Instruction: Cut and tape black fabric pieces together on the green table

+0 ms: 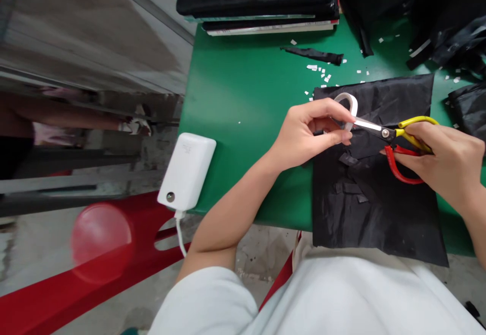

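Observation:
My left hand (309,132) pinches a looped white strip (349,103) together with a thin black piece, above a black fabric sheet (379,203) on the green table (243,102). My right hand (446,160) grips scissors (398,140) with one yellow and one red handle. The blades point left and meet the white strip right at my left fingertips. Small black cut scraps lie on the sheet below the blades.
A white power bank (187,170) with a cable lies at the table's left front edge. Stacked black fabric and flat boards (261,1) sit at the back, more black fabric (455,36) at the right. White snippets (322,72) and a black strip (315,55) lie between.

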### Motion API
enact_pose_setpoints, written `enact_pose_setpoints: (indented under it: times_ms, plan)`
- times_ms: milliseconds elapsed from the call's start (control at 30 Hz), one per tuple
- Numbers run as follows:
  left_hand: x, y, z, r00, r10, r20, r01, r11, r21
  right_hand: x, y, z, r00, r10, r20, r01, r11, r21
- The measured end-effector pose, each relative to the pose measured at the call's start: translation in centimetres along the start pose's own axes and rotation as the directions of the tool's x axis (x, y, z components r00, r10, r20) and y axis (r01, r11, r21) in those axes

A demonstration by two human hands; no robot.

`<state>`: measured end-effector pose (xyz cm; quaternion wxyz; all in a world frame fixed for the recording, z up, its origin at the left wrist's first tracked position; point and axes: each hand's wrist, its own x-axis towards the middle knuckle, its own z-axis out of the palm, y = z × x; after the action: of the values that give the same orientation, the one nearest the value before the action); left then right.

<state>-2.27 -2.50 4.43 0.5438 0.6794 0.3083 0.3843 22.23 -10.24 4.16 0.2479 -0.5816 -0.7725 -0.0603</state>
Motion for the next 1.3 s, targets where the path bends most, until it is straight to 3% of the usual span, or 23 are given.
enact_pose_setpoints:
  times_ms: [300, 400, 500, 567, 667, 833, 933, 1067, 1200, 1300]
  plan:
    - [-0.2, -0.1, 0.0, 0.999, 0.032, -0.002, -0.032, 0.999, 0.042, -0.1, -0.2, 0.2, 0.999, 0.001, -0.046, -0.004, 0.998, -0.063]
    - [-0.3, -0.2, -0.1, 0.997, 0.071, -0.019, -0.070, 0.994, 0.078, -0.2, -0.3, 0.3, 0.997, 0.070, -0.026, -0.072, 0.994, -0.082]
    - [-0.3, -0.4, -0.5, 0.989, 0.144, -0.031, -0.129, 0.951, 0.282, 0.0, -0.3, 0.2, 0.973, 0.231, 0.007, -0.229, 0.968, -0.101]
    - [-0.3, -0.7, -0.8, 0.978, 0.207, -0.006, -0.178, 0.857, 0.483, 0.2, -0.3, 0.1, 0.946, 0.322, 0.047, -0.313, 0.939, -0.142]
    - [-0.2, -1.0, -1.1, 0.967, 0.246, 0.067, -0.225, 0.702, 0.676, 0.4, 0.1, 0.2, 0.931, 0.351, 0.098, -0.332, 0.927, -0.174]
    - [-0.2, -1.0, -1.1, 0.976, 0.203, 0.079, -0.200, 0.696, 0.690, 0.4, 0.7, 0.5, 0.947, 0.283, 0.152, -0.261, 0.953, -0.153]
    - [-0.1, -0.8, -0.8, 0.969, 0.241, 0.048, -0.209, 0.702, 0.681, 0.5, 0.7, 0.3, 0.961, 0.224, 0.161, -0.201, 0.968, -0.148]
    - [-0.1, -0.5, -0.2, 0.951, 0.308, 0.035, -0.258, 0.723, 0.641, 0.6, 0.3, 0.2, 0.995, 0.016, 0.094, -0.014, 1.000, -0.024]
    - [-0.2, -0.2, 0.3, 0.963, 0.269, 0.031, -0.238, 0.785, 0.571, 0.4, -0.8, 1.0, 0.967, -0.228, 0.116, 0.215, 0.970, 0.112]
    - [-0.3, 0.0, 0.5, 0.966, 0.258, 0.029, -0.232, 0.808, 0.542, 0.2, -1.7, 1.7, 0.941, -0.281, 0.187, 0.257, 0.955, 0.146]
